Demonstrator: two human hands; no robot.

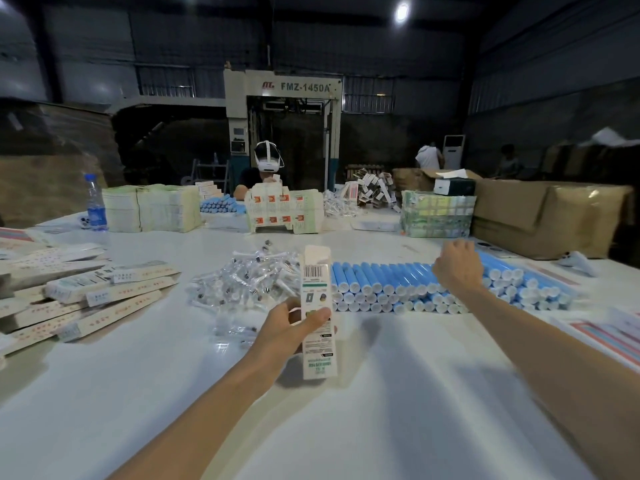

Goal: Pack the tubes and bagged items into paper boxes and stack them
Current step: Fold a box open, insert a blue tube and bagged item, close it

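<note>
Bare table close in, a crowded band across the middle

The near white table (pixel 381 427) lies bare between the forearms. Farther out, a heap of bagged items (pixel 249 282) and rows of blue tubes (pixel 381 282) lie side by side, and the upright paper box (pixel 317 306) in the left hand (pixel 294 327) stands before their meeting. Stacked paper boxes (pixel 97 296) crowd the left, printed sheets (pixel 606 337) the right edge

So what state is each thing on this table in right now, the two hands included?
paper box: upright, top flap open.
left hand: gripping the paper box.
blue tubes: lying stacked in rows, white ends towards the camera.
right hand: fingers curled over the blue tubes; whether it grips one cannot be told.
bagged items: loose heap.
long boxes: lying flat, piled on the left.
water bottle: upright, capped.
</note>
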